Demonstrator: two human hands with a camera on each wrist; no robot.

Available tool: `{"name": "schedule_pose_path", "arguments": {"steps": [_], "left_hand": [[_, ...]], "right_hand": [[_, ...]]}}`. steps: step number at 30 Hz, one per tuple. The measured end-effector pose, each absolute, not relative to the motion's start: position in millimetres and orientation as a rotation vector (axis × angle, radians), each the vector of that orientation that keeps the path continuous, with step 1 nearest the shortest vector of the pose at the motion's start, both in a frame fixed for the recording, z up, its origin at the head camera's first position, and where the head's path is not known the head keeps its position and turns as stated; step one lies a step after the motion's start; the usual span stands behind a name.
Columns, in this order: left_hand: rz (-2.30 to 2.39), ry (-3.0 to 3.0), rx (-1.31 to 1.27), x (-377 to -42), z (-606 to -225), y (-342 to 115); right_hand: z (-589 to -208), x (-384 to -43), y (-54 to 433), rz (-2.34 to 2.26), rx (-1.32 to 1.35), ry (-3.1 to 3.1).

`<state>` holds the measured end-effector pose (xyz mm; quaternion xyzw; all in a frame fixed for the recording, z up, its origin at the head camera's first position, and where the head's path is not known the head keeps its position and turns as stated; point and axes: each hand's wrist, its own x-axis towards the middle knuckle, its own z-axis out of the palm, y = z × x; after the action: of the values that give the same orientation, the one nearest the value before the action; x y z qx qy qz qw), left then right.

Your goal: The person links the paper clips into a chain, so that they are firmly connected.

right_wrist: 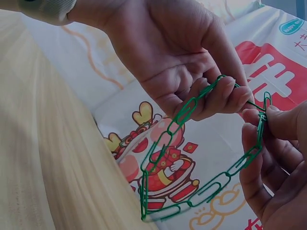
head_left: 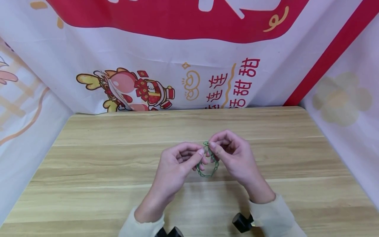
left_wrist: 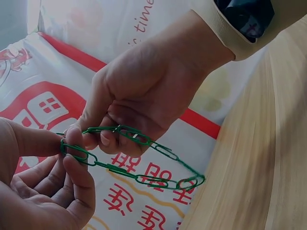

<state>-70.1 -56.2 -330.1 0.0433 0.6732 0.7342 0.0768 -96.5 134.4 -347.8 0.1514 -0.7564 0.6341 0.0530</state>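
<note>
A chain of green paper clips (head_left: 204, 175) hangs in a loop between the two hands, above the table. At the loop's upper left, the left hand (head_left: 174, 169) pinches a clip between thumb and fingertips. The right hand (head_left: 238, 159) pinches the chain at the top, its thumb and forefinger close to the left fingertips. In the right wrist view, one clip (right_wrist: 267, 99) sticks up from the right thumb and forefinger, and the chain runs over the left fingers. Fingertips partly hide the spot where the two ends come together.
The wood-grain table (head_left: 88, 164) spreads beneath both hands. A printed white and red cloth (head_left: 165, 52) hangs along its back edge, with more cloth at both sides. Black camera mounts (head_left: 242, 223) sit at the cuffs.
</note>
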Motion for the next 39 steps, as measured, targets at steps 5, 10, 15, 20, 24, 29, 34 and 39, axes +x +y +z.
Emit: {"name": "schedule_pose_path", "arguments": {"steps": [5,10,15,20,24,29,34,39], "left_hand": [[2.213,1.967,0.118,-70.2,-329.6,-56.5],[2.240,1.928,0.069,-70.8,-329.8,-57.0],[2.256,1.899,0.035,-72.1,-328.8,-59.8],[2.224,1.924,0.056,-73.2,-325.8,-64.8],[2.127,2.031,0.091,-76.4,-326.7,-69.1],[2.028,2.132,0.047,-83.3,-332.9,-71.3],[1.982,2.150,-0.046,-89.1,-341.9,-74.0],[1.984,2.107,-0.005,-88.7,-345.2,-76.8]], "right_hand": [[-348.2,-96.6,133.9,1.908,0.462,-2.304],[-349.7,-97.2,134.4,1.891,0.501,-2.286],[-351.3,-98.3,135.3,1.863,0.526,-2.293],[-350.1,-100.1,139.7,1.801,0.547,-2.347],[-346.9,-101.9,145.3,1.697,0.574,-2.433],[-343.1,-105.1,149.2,1.618,0.574,-2.564],[-345.9,-111.9,149.0,1.623,0.569,-2.648],[-342.5,-110.0,152.9,1.648,0.576,-2.709]]}}
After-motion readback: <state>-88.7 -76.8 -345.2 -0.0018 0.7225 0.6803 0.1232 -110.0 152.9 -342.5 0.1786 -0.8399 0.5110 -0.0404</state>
